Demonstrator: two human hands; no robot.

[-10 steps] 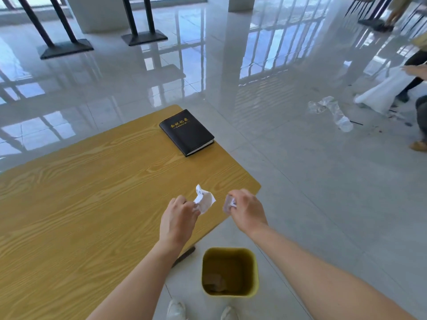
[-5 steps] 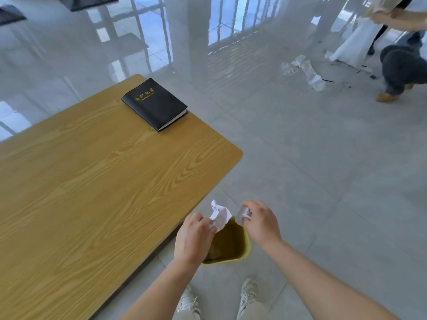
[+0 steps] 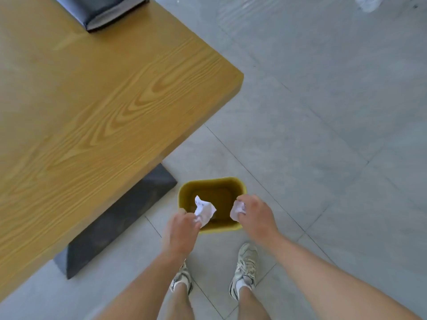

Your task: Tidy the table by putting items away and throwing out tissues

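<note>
The left hand [image 3: 182,229] is pinching a crumpled white tissue [image 3: 204,210] between its fingertips, with most of the paper sticking up and forward past the knuckles. The right hand [image 3: 255,217] is curling closed around a second tissue wad [image 3: 238,210], which is showing only as a small pale lump at the thumb side. Both hands are hovering over the near rim of a yellow bin [image 3: 211,181] that is standing on the grey floor [image 3: 323,135], so both tissues are hanging above its open mouth or very near its edge.

The tissues are looking featherlight, soft and loosely crushed; a fingertip pinch anywhere on the bulk is holding them well enough, though paper this light is likely to drift or cling to skin on release, so opening the fingers directly over the middle of the bin seems the safer course.

Beyond the bin, the table [image 3: 104,100] is carrying a black book [image 3: 111,12] near its far corner, apparently waiting to be put away.
</note>
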